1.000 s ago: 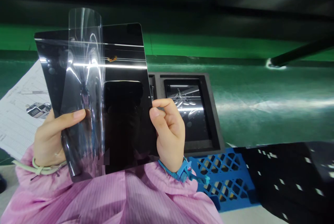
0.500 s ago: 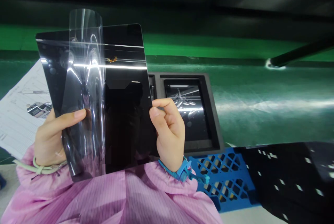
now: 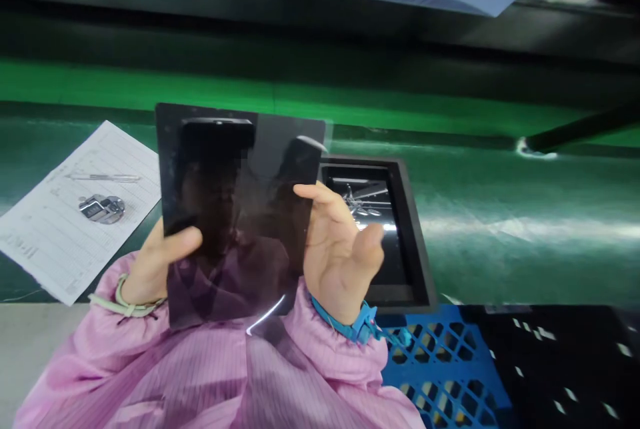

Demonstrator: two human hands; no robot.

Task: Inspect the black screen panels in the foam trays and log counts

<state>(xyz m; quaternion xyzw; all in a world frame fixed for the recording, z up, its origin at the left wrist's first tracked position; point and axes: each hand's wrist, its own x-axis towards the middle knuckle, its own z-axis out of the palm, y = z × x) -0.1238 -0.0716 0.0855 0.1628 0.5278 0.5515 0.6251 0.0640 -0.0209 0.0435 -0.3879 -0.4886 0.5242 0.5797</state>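
Note:
A black glass display panel [image 3: 235, 215] is held up in front of my chest, its face toward me, glossy with dark reflections. My left hand [image 3: 165, 255] grips its left edge, thumb on the face and the other fingers hidden behind. Clear film lies over the panel; a see-through strip pokes past the upper right corner, and a bright curved edge shows at the bottom right. At the right edge, my right hand [image 3: 337, 255] is open, thumb spread away and the index fingertip at the panel's face. Whether it presses on the film I cannot tell.
A black foam tray [image 3: 417, 235] behind my right hand holds another glossy panel [image 3: 385, 215]. Left on the green bench [image 3: 525, 235] lies a printed sheet [image 3: 55, 229] with a pen [image 3: 105, 177] and a small metallic device [image 3: 101, 207]. A blue plastic crate [image 3: 450, 362] stands below right.
The clear film, curled up over the panel's left half before, now lies nearly flat across it. The panel has tilted and moved right and lower. My right thumb has come off its edge.

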